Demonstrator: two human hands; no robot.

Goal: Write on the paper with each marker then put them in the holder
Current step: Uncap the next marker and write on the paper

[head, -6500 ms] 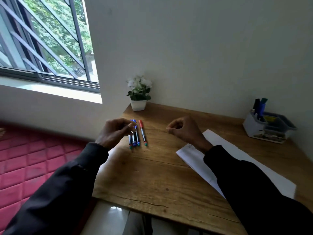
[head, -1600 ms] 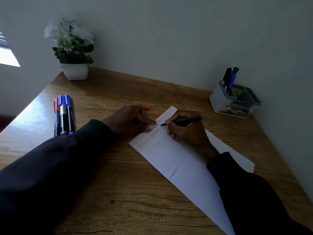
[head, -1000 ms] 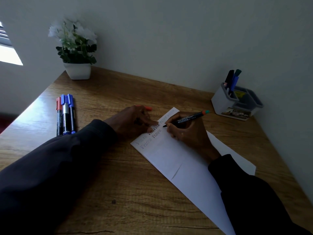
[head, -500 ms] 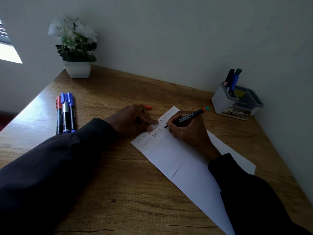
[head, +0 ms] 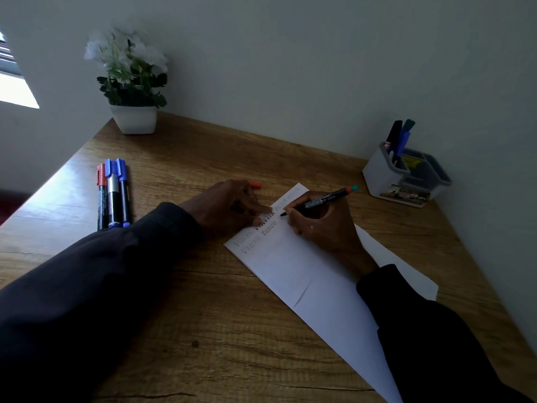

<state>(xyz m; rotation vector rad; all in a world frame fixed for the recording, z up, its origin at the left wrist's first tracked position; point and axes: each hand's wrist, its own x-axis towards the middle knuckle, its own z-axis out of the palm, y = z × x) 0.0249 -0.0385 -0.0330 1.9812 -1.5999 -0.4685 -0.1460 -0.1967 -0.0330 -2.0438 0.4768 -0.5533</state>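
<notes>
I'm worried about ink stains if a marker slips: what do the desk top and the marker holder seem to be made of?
Desk top: wood or a wood-look laminate with a light sheen. It shows brown grain lines and cracks, and window glare near its left edge.
Holder: most likely moulded plastic, with a smooth matte white shell, grey compartments and rounded corners.

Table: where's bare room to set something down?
Bare wood along the wall between the plant pot and the holder, and near the front edge left of the paper. Crowded: three markers; the paper's top under left hand and right hand.
</notes>
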